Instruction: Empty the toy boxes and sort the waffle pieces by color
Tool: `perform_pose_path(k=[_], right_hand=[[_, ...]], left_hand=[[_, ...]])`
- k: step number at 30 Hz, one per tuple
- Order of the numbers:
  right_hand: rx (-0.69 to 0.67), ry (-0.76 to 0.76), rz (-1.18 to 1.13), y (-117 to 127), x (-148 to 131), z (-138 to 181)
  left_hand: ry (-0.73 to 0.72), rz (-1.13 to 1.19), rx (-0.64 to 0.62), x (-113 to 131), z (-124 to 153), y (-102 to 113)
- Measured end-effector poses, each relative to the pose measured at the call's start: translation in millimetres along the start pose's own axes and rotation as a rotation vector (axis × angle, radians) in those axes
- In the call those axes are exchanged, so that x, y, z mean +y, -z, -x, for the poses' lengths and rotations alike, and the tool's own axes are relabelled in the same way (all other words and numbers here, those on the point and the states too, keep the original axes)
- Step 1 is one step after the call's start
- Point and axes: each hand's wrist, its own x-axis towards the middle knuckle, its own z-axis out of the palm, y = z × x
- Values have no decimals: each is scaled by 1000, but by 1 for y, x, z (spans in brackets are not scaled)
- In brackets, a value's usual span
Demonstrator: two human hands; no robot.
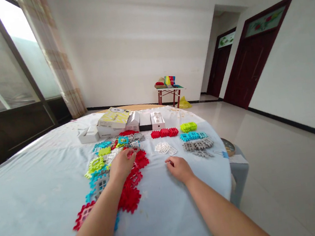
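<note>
My left hand (123, 163) is over the mixed heap of plastic interlocking building pieces, its fingers curled together; what they pinch, if anything, is hidden. Red toothed pieces (130, 197) lie beside and below it. On its other side are lime-green pieces (95, 165) and blue pieces (92, 182), with a grey window piece (101, 184) among them. My right hand (180, 168) is low over the cloth with its fingers curled in, and I cannot make out anything in them. Just beyond it lies a small pile of white window-frame pieces (165, 148).
Sorted groups line the right side: red pieces (164, 133), lime-green pieces (188, 127), blue pieces (194, 136) and grey pieces (198, 144). A yellow-and-white box (113, 118) and white cartons (157, 120) stand at the back. A stool (239, 165) is beyond the right table edge.
</note>
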Motion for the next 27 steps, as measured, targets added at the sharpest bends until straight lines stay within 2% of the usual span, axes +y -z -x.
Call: perform_pose_path(k=[5, 9, 12, 19, 23, 27], right_hand=[[12, -4, 42, 0, -2, 1], [29, 9, 96, -1, -3, 2], [24, 11, 129, -2, -4, 2], [21, 22, 146, -3, -5, 3], [14, 21, 159, -2, -6, 4], [11, 14, 156, -1, -7, 4]], left_hand=[[61, -185, -54, -28, -1, 17], [85, -211, -154, -44, -8, 25], [86, -214, -184, -52, -10, 30], [139, -239, -131, -58, -11, 36], [184, -250, -101, -62, -9, 30], [166, -231, -92, -62, -7, 24]])
